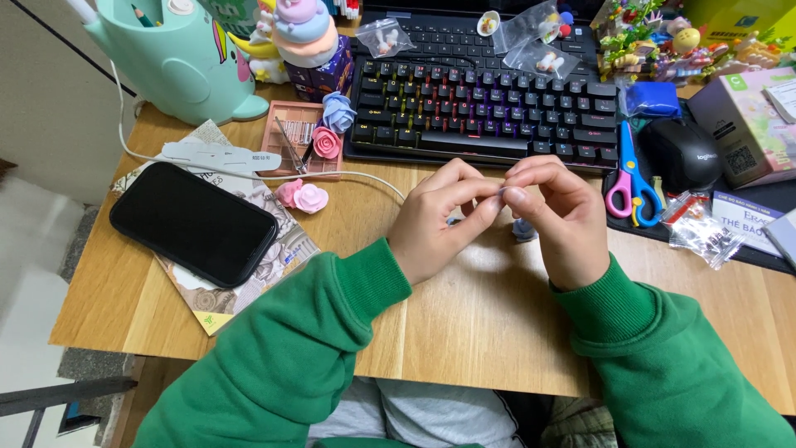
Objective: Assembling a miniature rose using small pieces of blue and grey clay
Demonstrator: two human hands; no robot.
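Together, the left hand [435, 217] and right hand [557, 217] meet above the middle of the wooden counter [464, 323], just in front of the black keyboard [481, 104]. Each grip is pressed together, fingertips pinching a tiny pale piece [502, 192] between both hands, probably to steady it for fine work. A small grey-blue piece [524, 230] lies under the right hand. A black phone [192, 221] rests near the left edge.

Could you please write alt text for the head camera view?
Two hands in green sleeves, left hand and right hand, meet fingertip to fingertip over a wooden desk, pinching something too small to identify. Behind them lies a black keyboard; a black phone rests at left, scissors at right.
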